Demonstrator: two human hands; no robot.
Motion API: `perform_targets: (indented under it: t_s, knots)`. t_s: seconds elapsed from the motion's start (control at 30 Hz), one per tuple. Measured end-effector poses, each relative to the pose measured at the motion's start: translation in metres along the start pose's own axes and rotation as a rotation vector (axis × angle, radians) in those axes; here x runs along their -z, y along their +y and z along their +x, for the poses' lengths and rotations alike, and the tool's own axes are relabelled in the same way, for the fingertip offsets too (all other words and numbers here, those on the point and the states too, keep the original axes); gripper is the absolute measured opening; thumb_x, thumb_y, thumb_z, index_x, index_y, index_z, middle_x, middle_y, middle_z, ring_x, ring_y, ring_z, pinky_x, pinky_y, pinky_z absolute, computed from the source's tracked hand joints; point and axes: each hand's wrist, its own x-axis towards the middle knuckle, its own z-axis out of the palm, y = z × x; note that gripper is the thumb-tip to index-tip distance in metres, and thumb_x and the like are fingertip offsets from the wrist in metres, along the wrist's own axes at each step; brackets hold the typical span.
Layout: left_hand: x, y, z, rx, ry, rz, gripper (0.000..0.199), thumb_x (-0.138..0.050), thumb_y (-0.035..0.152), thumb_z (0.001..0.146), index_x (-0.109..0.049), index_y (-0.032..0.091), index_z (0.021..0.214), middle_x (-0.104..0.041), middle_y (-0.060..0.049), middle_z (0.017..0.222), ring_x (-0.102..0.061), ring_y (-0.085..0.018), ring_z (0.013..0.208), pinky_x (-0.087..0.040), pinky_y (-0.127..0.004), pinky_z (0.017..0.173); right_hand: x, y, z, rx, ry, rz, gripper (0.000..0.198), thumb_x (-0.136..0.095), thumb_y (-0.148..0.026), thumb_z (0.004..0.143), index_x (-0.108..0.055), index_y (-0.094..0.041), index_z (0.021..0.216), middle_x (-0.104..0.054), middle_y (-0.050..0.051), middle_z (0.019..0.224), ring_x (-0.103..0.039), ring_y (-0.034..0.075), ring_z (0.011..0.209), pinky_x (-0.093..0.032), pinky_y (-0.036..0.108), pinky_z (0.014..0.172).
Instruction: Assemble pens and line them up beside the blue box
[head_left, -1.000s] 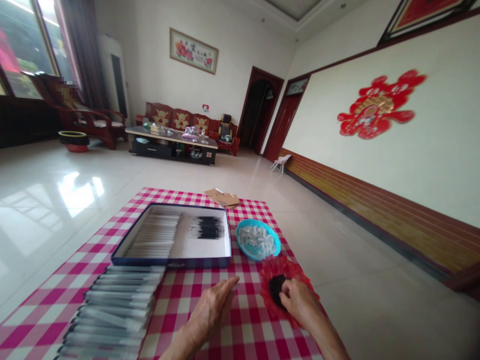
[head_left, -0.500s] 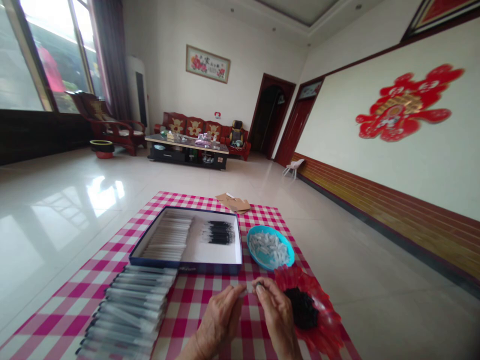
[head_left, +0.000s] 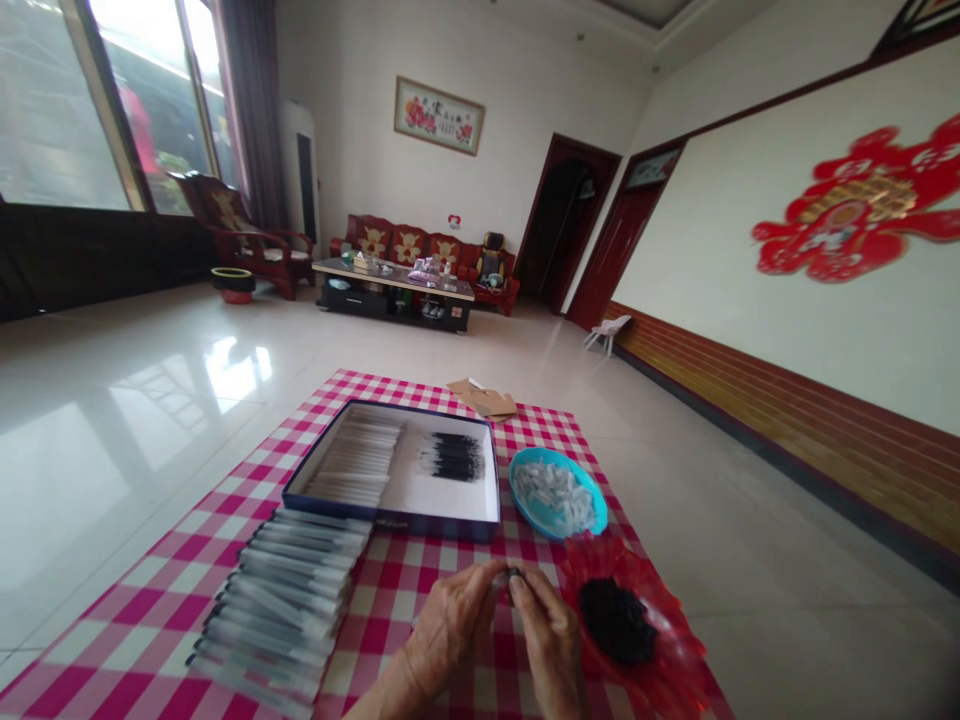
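My left hand (head_left: 455, 620) is closed, its fingertips pinching a clear pen barrel that they mostly cover. Right against it, my right hand (head_left: 550, 635) is closed on a small black pen part (head_left: 514, 573), held between thumb and forefinger. The fingertips of both hands meet over the checked cloth. To the left lies a pile of translucent pens (head_left: 281, 600) with black ends. Beyond the hands stands a shallow box (head_left: 442, 525) holding clear tubes (head_left: 356, 460) and dark-filled refills (head_left: 456, 457). Beside my right hand, a red petal-edged bowl (head_left: 679, 640) holds small black parts (head_left: 619, 620).
A blue bowl (head_left: 600, 505) of small translucent pieces (head_left: 555, 492) stands right of the box. Folded brown cardboard (head_left: 484, 398) lies at the far edge of the checked tablecloth (head_left: 161, 585). Across the tiled floor are a coffee table (head_left: 390, 285), a sofa and a small chair (head_left: 606, 332).
My hands have come together, closing the small gap between their fingertips; the clear tip that showed at my left fingers is now mostly hidden. The view has turned slightly left.
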Motion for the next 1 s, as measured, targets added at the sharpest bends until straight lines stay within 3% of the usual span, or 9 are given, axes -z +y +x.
perform_targets:
  t_s: [0.3,0.57,0.73,0.87,1.0]
  knots:
    - [0.003,-0.004,-0.001,-0.028,-0.088,0.142,0.036,-0.034,0.017,0.094,-0.052,0.017,0.125,-0.061,-0.006,0.075,-0.060,-0.014,0.063,-0.048,-0.021,0.059,0.002,0.008,-0.003,-0.059,-0.009,0.016,0.037,-0.060,-0.049,0.081,-0.073,-0.018,0.095,-0.074,0.010,0.094,-0.069,0.028,0.088,-0.057,0.035,0.074]
    - [0.013,-0.003,0.004,0.028,-0.180,0.175,0.038,-0.036,0.014,0.091,-0.055,0.022,0.123,-0.061,-0.005,0.076,-0.060,-0.016,0.062,-0.043,-0.021,0.056,0.003,0.014,0.002,0.182,0.008,-0.185,0.030,-0.055,-0.040,0.085,-0.072,-0.018,0.096,-0.073,0.011,0.098,-0.068,0.026,0.090,-0.056,0.034,0.079]
    - [0.015,-0.003,0.004,0.018,-0.220,0.124,0.037,-0.038,0.013,0.090,-0.051,0.023,0.123,-0.066,-0.005,0.083,-0.064,-0.017,0.070,-0.045,-0.023,0.061,0.006,0.011,0.002,0.142,-0.020,-0.220,0.029,-0.054,-0.040,0.085,-0.070,-0.018,0.094,-0.074,0.010,0.091,-0.069,0.024,0.085,-0.056,0.029,0.073]
    - [0.013,-0.005,0.003,0.042,-0.168,0.115,0.021,-0.040,0.018,0.093,-0.054,0.017,0.109,-0.067,-0.006,0.077,-0.064,-0.016,0.067,-0.044,-0.022,0.059,0.005,0.008,-0.001,0.153,-0.041,-0.239,0.027,-0.053,-0.041,0.086,-0.067,-0.019,0.092,-0.073,0.008,0.087,-0.069,0.022,0.079,-0.054,0.026,0.069]
    - [0.012,-0.005,0.005,0.009,-0.165,0.227,0.017,-0.041,0.022,0.095,-0.058,0.019,0.093,-0.064,-0.004,0.073,-0.061,-0.015,0.067,-0.041,-0.023,0.060,0.000,0.011,-0.001,0.249,-0.022,-0.307,0.027,-0.045,-0.039,0.090,-0.063,-0.020,0.090,-0.071,0.007,0.085,-0.067,0.021,0.079,-0.052,0.026,0.070]
